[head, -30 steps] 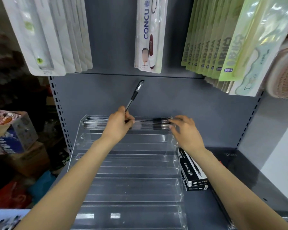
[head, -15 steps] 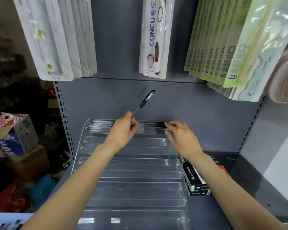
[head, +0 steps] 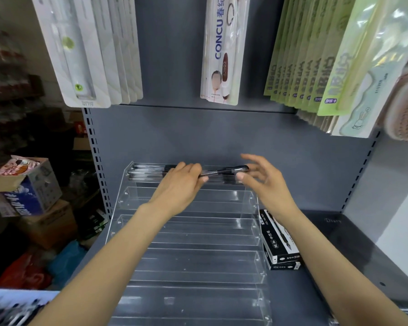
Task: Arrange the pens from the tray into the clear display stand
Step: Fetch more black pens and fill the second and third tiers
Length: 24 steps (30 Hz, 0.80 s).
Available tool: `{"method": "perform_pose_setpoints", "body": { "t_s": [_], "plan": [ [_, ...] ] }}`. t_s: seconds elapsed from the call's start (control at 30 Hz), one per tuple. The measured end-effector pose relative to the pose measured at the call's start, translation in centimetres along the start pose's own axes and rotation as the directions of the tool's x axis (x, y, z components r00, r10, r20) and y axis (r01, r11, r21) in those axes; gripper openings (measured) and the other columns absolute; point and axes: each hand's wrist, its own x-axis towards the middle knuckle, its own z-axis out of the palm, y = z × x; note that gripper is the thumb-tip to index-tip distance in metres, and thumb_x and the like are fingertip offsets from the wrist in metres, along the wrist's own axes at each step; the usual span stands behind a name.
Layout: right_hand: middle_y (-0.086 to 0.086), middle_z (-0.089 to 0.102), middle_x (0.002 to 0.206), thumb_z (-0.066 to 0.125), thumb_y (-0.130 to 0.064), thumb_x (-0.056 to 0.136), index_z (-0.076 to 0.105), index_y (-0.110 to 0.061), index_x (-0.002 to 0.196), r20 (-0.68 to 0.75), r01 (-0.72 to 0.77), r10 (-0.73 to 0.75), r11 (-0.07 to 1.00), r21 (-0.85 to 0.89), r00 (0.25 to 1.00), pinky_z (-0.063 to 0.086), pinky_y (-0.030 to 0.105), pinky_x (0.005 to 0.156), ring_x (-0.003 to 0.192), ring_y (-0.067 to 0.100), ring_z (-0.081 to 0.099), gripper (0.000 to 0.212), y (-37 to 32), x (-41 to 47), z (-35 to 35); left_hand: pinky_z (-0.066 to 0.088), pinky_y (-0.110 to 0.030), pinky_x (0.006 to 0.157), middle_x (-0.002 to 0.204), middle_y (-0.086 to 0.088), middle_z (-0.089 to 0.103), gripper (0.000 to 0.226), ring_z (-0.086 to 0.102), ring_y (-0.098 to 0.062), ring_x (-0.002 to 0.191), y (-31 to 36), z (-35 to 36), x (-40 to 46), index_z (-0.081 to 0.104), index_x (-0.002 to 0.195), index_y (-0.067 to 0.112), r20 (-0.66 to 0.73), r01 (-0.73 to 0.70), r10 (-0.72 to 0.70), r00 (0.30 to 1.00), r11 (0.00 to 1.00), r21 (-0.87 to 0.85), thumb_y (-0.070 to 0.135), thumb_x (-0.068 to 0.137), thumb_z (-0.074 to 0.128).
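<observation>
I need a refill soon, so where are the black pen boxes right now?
In the head view, the pen boxes lie stacked on the grey shelf, against the stand's right side, beneath the right forearm.

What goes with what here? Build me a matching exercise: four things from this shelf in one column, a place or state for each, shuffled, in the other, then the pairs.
Things:
1. pen
2. right hand
3. black pen boxes
4. green packets

Places or states:
A. hanging at upper right
B. stacked on the shelf right of the clear display stand
C. open, fingers spread by the top row
D. lying level over the top row, held by the left hand

Pairs: 1-D, 2-C, 3-B, 4-A
</observation>
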Motion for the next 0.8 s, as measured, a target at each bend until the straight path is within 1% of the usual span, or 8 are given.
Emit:
{"method": "perform_pose_setpoints", "body": {
  "t_s": [0.07, 0.13, 0.27, 0.37, 0.47, 0.6, 0.7, 0.8],
  "plan": [
    [0.002, 0.068, 0.087, 0.062, -0.006, 0.087, 0.067, -0.019, 0.094, -0.046, -0.003, 0.003, 1.0, 0.0, 0.999, 0.054, 0.029, 0.081, 0.079, 0.014, 0.068, 0.016, 0.3, 0.1, -0.3, 0.036, -0.032, 0.08, 0.096, -0.001, 0.052, 0.027, 0.043, -0.022, 0.096, 0.3, 0.3, -0.1, 0.045, 0.101, 0.011, 0.023, 0.004, -0.001, 1.0, 0.991, -0.134, 0.036, 0.099, 0.036],
    [0.0, 0.07, 0.079, 0.062, -0.005, 0.087, 0.067, -0.022, 0.083, -0.08, -0.033, 0.031, 0.999, -0.022, 0.996, 0.053, 0.027, 0.079, 0.074, 0.012, 0.068, 0.018, 0.9, 0.0, -0.7, 0.038, -0.031, 0.082, 0.1, 0.0, 0.054, 0.019, 0.043, -0.019, 0.096, 0.4, 0.7, -0.3, 0.047, 0.102, 0.012, 0.007, -0.01, 0.013, 1.0, 0.961, -0.277, 0.029, 0.098, 0.041],
    [0.001, 0.069, 0.097, 0.066, -0.012, 0.084, 0.07, -0.021, 0.089, -0.143, -0.074, 0.043, 0.972, -0.223, 0.989, 0.045, 0.014, 0.081, 0.085, 0.011, 0.063, 0.011, 2.2, -0.4, -1.0, 0.039, -0.023, 0.082, 0.094, 0.003, 0.054, 0.01, 0.048, -0.012, 0.091, -0.2, 1.4, -0.5, 0.061, 0.099, 0.01, -0.058, -0.008, -0.016, 0.998, 0.918, -0.397, 0.012, 0.093, 0.054],
    [0.003, 0.06, 0.119, 0.066, -0.017, 0.085, 0.062, -0.017, 0.117, -0.182, -0.156, 0.1, 0.932, -0.326, 0.978, 0.038, 0.015, 0.088, 0.103, 0.01, 0.056, 0.032, 2.9, -0.6, -1.2, 0.044, -0.028, 0.081, 0.092, -0.003, 0.06, 0.01, 0.057, -0.02, 0.089, -0.6, 1.9, -0.5, 0.066, 0.095, 0.009, -0.033, 0.079, -0.096, 0.995, 0.937, -0.34, 0.011, 0.091, 0.057],
    [0.004, 0.056, 0.129, 0.065, -0.013, 0.086, 0.047, -0.015, 0.135, -0.127, -0.24, 0.213, 0.932, -0.27, 0.969, 0.039, 0.024, 0.097, 0.115, 0.014, 0.054, 0.052, 3.2, -0.6, -1.4, 0.049, -0.033, 0.081, 0.098, -0.007, 0.068, 0.013, 0.062, -0.023, 0.091, -0.3, 2.1, -0.3, 0.069, 0.097, 0.012, 0.05, 0.164, -0.157, 0.986, 0.949, -0.269, 0.016, 0.091, 0.058],
    [0.005, 0.058, 0.128, 0.058, -0.002, 0.089, 0.044, -0.016, 0.137, -0.034, -0.278, 0.278, 0.934, -0.226, 0.96, 0.04, 0.019, 0.087, 0.101, 0.008, 0.054, 0.052, 3.1, -0.7, -1.3, 0.043, -0.029, 0.073, 0.104, -0.002, 0.067, 0.015, 0.059, -0.023, 0.099, 1.1, 2.0, 0.4, 0.071, 0.099, 0.019, 0.036, 0.171, -0.168, 0.985, 0.973, -0.154, 0.022, 0.091, 0.058],
    [0.004, 0.057, 0.129, 0.057, -0.002, 0.089, 0.043, -0.016, 0.138, -0.031, -0.278, 0.278, 0.934, -0.224, 0.96, 0.039, 0.019, 0.087, 0.101, 0.006, 0.052, 0.053, 3.2, -0.7, -1.4, 0.037, -0.027, 0.07, 0.107, -0.003, 0.063, 0.015, 0.053, -0.022, 0.104, 1.8, 2.3, 1.0, 0.071, 0.099, 0.019, 0.043, 0.123, -0.122, 0.992, 0.992, -0.034, 0.02, 0.09, 0.059],
    [0.002, 0.057, 0.13, 0.058, -0.005, 0.09, 0.042, -0.017, 0.139, -0.022, -0.271, 0.275, 0.931, -0.243, 0.961, 0.038, 0.018, 0.088, 0.101, 0.004, 0.051, 0.053, 3.3, -0.7, -1.5, 0.039, -0.029, 0.07, 0.106, -0.007, 0.064, 0.013, 0.058, -0.027, 0.099, 2.1, 2.6, 1.3, 0.069, 0.098, 0.016, 0.112, 0.126, -0.123, 0.986, 0.992, -0.027, 0.017, 0.088, 0.061]
  ]
}}
